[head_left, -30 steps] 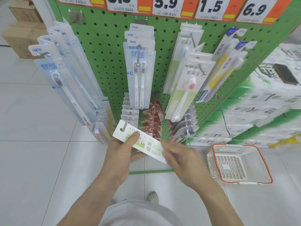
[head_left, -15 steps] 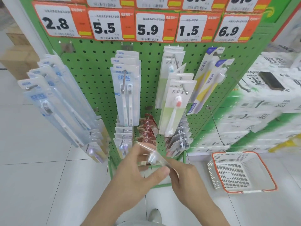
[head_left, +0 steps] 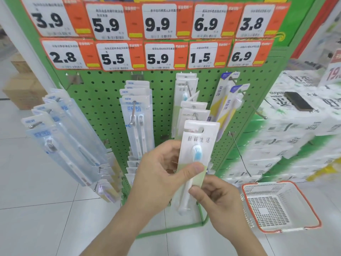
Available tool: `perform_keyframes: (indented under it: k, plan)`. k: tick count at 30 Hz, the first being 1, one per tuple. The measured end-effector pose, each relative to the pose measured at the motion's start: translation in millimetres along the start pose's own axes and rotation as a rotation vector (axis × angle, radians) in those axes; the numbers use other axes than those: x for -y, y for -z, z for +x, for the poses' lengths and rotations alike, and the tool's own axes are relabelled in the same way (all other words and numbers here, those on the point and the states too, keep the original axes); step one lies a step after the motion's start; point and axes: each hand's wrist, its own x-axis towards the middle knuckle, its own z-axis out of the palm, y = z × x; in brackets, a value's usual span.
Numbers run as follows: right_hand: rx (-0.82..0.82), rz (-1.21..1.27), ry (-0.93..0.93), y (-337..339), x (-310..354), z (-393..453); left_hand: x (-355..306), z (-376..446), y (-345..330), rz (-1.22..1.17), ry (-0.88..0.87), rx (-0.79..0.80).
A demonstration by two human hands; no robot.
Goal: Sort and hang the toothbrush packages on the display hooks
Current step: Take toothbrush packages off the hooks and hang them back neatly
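Upright, both hands (head_left: 160, 174) (head_left: 219, 198) pinch a flat, glossy toothbrush package (head_left: 198, 145).

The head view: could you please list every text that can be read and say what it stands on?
"3.9", "5.9", "9.9", "6.9", "3.8": top row of price tags.
"2.8", "5.5", "5.9", "1.5", "6.9": lower row of price tags.
"NEW": twin-brush packs.
"植萮生活", roughly: held toothbrush package.
Tag small print and barcodes: too blurred.
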Motion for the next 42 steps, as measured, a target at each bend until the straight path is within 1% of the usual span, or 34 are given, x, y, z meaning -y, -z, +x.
perform_keyframes:
  k: [2, 9, 15, 20, 25, 27, 31, 35, 36, 38, 40, 42]
  plan:
    - [-0.013, -0.006, -0.009, 0.9, 1.3, 1.4, -1.7, 5.3, -2.7, 0.006, -0.004, -0.020]
    - [0.056, 0.110, -0.053, 7.2, -2.4, 2.0, 0.0, 14.7, -4.5, 0.030, 0.046, -0.031]
    - [0.039, 0.043, -0.065, 9.8, -4.0, 7.5, 1.8, 21.8, -5.7, 0.058, 0.055, -0.048]
    - [0.013, -0.218, -0.068, 11.7, -6.9, 13.1, 1.2, 28.0, -7.9, 0.145, 0.060, -0.107]
    - [-0.066, -0.435, -0.015, 11.3, -6.4, 23.8, 4.1, 25.2, -11.7, 0.431, 0.003, -0.263]
    - [-0.091, -0.535, -0.009, 13.3, -8.9, 30.5, 1.5, 25.0, -13.0, 0.449, -0.022, -0.284]
    - [-0.018, -0.788, -0.009, 21.0, -8.7, 45.1, -7.7, 37.0, -13.5, 0.435, -0.065, -0.231]
    - [0.024, -0.921, -0.020, 21.4, 4.2, 58.2, -18.2, 51.6, -14.8, 0.520, -0.267, -0.114]
    - [0.050, -0.954, -0.059, 22.0, 7.3, 61.0, -18.4, 55.1, -15.0, 0.535, -0.302, -0.081]
    - [0.150, -0.994, -0.177, 24.4, 13.4, 65.3, -14.7, 61.8, -14.4, 0.563, -0.364, -0.034]
    - [0.225, -1.041, -0.259, 28.1, 25.7, 67.7, -10.2, 66.7, -13.4, 0.568, -0.387, -0.026]
    - [0.190, -1.063, -0.259, 31.1, 43.5, 73.7, -8.4, 70.9, -11.8, 0.570, -0.378, -0.029]
